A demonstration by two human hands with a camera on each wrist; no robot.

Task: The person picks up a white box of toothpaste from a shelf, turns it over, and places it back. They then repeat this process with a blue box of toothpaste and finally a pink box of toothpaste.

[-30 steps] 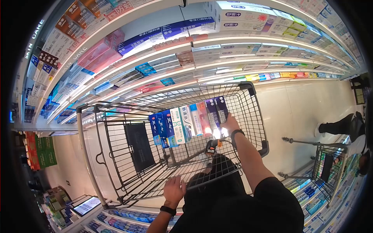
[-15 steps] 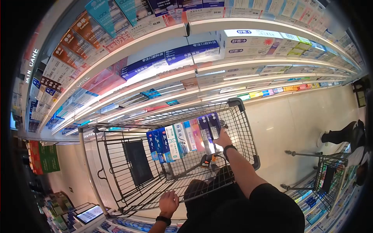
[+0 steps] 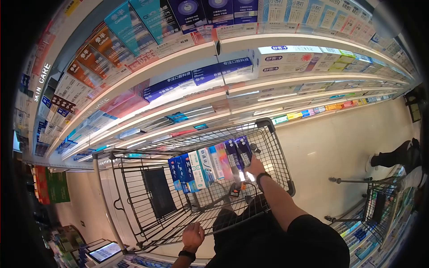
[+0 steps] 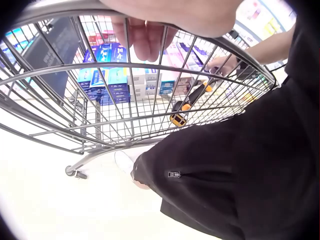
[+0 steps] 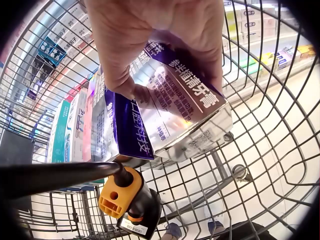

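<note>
Beyond the cart (image 3: 266, 125), more shelf (image 3: 250, 41) is now revealed; inside, a purple box (image 5: 175, 102) is still gripped, unreleased, by the right hand (image 3: 256, 166); the left hand (image 3: 193, 236) is rested loosely at the rim.

Glossy purple cardboard box (image 5: 185, 102), metal-wire cart (image 3: 265, 125), matt cloth trousers (image 4: 210, 155), smooth shiny floor (image 3: 321, 134)

A wire shopping cart (image 3: 292, 188) stands on the pale floor (image 3: 315, 138), a dark panel (image 3: 159, 193) set in its seat end. Directly in its mesh basket, side by side in one row, are blue cartons (image 3: 177, 173) nearest the panel, then a white-and-green carton (image 3: 195, 166), paler cartons, a pink carton (image 3: 223, 161) and purple-and-white toothpaste cartons (image 3: 231, 154) nearest the far end.
</note>
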